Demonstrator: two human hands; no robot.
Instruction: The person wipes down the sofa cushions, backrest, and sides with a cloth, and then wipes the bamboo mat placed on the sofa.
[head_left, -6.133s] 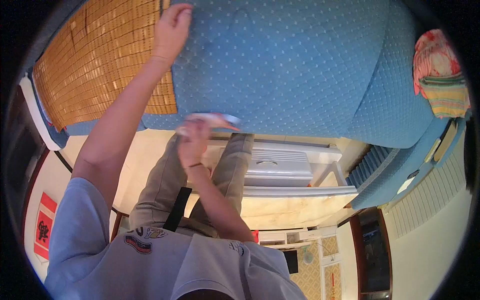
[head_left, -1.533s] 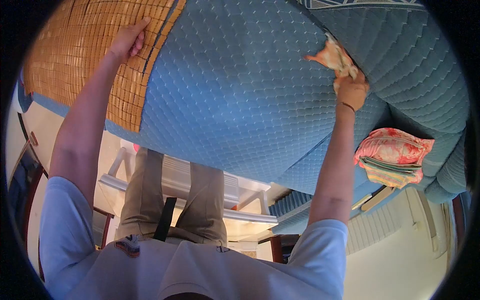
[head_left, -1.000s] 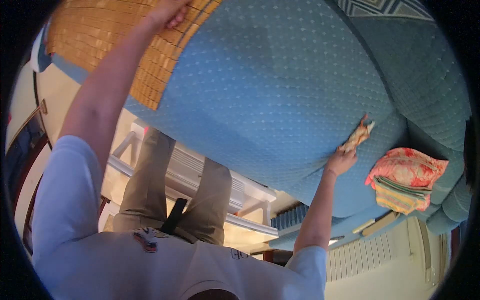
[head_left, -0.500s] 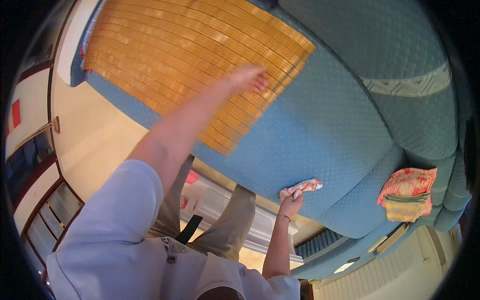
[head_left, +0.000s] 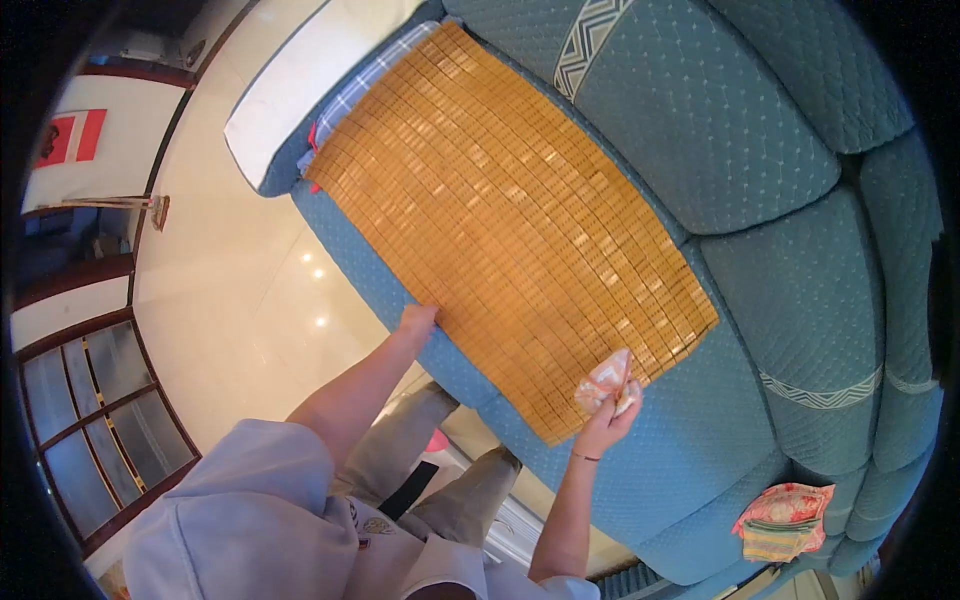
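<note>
A slatted bamboo mat (head_left: 520, 215) lies spread over the seat of a blue quilted sofa (head_left: 700, 430). My left hand (head_left: 420, 321) is at the mat's near long edge, its fingers closed on that edge, though the fingertips are partly hidden. A crumpled pink-and-white cloth (head_left: 606, 380) is bunched in my right hand (head_left: 603, 428), whose fingers are wrapped round it. That hand is over the mat's right end, close to the near corner; whether the cloth touches the slats I cannot tell.
Padded backrests (head_left: 700, 130) rise behind the mat. At the left stands a white-topped armrest (head_left: 290, 95), with blue checked fabric (head_left: 375, 75) beside it. Folded patterned towels (head_left: 785, 522) rest at the sofa's right end. Pale floor (head_left: 240, 250) and a glazed wooden door (head_left: 110, 425) are at left.
My left hand has come from above the mat's right end to its near edge. My right hand has brought the cloth from the bare seat over the mat. The view has shifted.
</note>
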